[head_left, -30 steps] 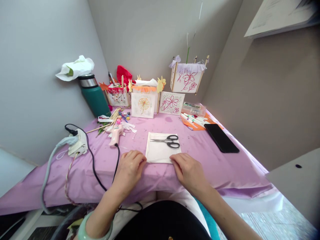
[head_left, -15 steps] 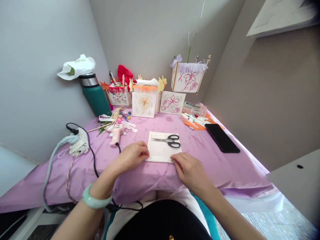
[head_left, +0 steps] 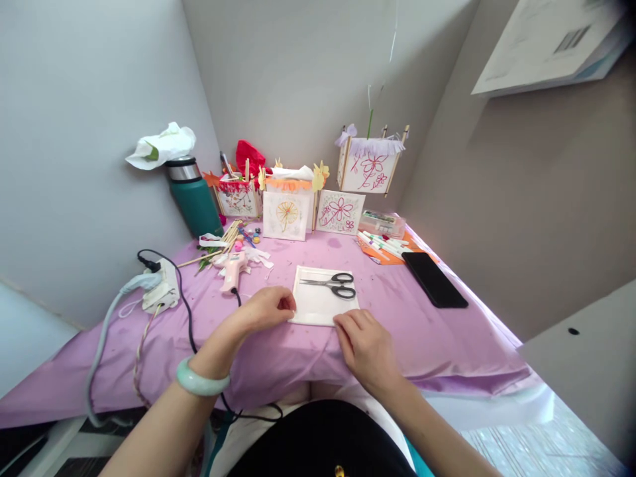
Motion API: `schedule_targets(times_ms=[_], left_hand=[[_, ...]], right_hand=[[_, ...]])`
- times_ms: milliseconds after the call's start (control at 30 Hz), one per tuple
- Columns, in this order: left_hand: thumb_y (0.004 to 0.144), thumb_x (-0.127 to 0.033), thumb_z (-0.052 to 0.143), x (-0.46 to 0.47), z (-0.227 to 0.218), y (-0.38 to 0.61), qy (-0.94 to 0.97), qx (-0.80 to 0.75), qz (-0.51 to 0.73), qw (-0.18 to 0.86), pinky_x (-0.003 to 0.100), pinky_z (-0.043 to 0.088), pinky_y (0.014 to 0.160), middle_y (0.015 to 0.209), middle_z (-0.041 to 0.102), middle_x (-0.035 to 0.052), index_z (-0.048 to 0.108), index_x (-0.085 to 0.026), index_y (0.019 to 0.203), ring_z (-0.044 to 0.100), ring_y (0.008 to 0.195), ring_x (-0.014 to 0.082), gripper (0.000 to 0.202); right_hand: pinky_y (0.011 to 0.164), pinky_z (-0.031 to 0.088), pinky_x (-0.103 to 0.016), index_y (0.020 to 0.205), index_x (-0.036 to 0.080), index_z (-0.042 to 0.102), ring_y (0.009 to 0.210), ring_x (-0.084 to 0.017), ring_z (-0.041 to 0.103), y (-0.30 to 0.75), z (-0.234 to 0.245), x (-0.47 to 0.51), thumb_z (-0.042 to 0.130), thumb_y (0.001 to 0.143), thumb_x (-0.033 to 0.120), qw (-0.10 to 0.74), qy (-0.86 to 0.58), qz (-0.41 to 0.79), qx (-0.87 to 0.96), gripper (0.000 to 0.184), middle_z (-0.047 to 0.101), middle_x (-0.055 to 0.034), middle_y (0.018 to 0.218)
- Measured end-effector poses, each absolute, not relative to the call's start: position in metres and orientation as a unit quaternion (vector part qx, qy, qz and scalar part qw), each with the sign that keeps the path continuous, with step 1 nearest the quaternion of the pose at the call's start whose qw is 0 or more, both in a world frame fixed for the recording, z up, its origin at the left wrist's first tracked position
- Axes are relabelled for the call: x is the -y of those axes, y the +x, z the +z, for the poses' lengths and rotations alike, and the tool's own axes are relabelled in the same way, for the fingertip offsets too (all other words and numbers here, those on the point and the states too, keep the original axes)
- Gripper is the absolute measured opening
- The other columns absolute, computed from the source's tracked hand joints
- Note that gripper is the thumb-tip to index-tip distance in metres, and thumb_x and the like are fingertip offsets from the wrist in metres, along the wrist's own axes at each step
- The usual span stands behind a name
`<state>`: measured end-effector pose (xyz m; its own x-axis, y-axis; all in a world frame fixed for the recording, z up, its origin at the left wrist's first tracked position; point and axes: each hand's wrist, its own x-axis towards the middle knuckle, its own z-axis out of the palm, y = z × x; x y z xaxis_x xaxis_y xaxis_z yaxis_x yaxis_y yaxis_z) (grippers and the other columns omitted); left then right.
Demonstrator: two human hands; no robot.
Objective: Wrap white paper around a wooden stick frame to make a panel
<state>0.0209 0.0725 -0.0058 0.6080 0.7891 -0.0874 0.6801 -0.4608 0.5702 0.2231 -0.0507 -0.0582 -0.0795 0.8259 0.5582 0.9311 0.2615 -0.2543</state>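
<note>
On the purple cloth (head_left: 422,331), the paper (head_left: 318,306) under the scissors (head_left: 332,285) is pinched by the left hand (head_left: 265,308); its near edge is touched by the relaxed right hand (head_left: 365,344).

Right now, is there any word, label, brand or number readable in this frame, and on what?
None can be read.
Paper sheets at top right: dark printed marks, too blurred to read.
Lantern panels: flower drawings only, no words.
Markers and plastic box: any print too small.

One scissors (head_left: 332,285), one glue gun (head_left: 232,269), one phone (head_left: 434,279) — two hands.
</note>
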Motion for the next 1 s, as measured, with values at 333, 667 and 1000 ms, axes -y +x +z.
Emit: schedule_targets(times_ms=[333, 667, 1000], left_hand=[[0.066, -0.012, 0.057, -0.063, -0.016, 0.025, 0.829, -0.469, 0.164, 0.255, 0.022, 0.039, 0.056, 0.065, 0.060, -0.0031, 0.061, -0.018, 0.072, 0.054, 0.061, 0.0117, 0.009], [0.092, -0.019, 0.040, -0.005, -0.037, 0.012, 0.818, -0.418, 0.378, 0.114, 0.034, 0.047, 0.089, 0.098, 0.065, 0.0089, 0.062, -0.016, 0.097, 0.059, 0.096, 0.0191, 0.022], [0.092, -0.020, 0.047, 0.008, -0.061, 0.045, 0.876, -0.365, 0.306, -0.074, 0.043, 0.047, 0.084, 0.097, 0.066, 0.0089, 0.062, -0.015, 0.103, 0.059, 0.089, 0.0229, 0.019]], right_hand=[[0.077, 0.041, -0.032, 0.093, 0.017, 0.064, 0.086, -0.021, 0.051, 0.220, -0.066, 0.051, 0.047, 0.091, 0.012, 0.317, -0.596, -0.108, 0.730, 0.018, 0.058, -0.0077, 0.088], [0.075, 0.040, -0.032, 0.091, 0.017, 0.065, 0.085, -0.020, 0.050, 0.218, -0.063, 0.054, 0.047, 0.090, 0.011, 0.317, -0.598, -0.110, 0.728, 0.019, 0.058, -0.0069, 0.087], [0.072, 0.039, -0.032, 0.089, 0.017, 0.066, 0.083, -0.021, 0.050, 0.216, -0.066, 0.052, 0.048, 0.089, 0.012, 0.326, -0.598, -0.107, 0.724, 0.019, 0.059, -0.0075, 0.085]])
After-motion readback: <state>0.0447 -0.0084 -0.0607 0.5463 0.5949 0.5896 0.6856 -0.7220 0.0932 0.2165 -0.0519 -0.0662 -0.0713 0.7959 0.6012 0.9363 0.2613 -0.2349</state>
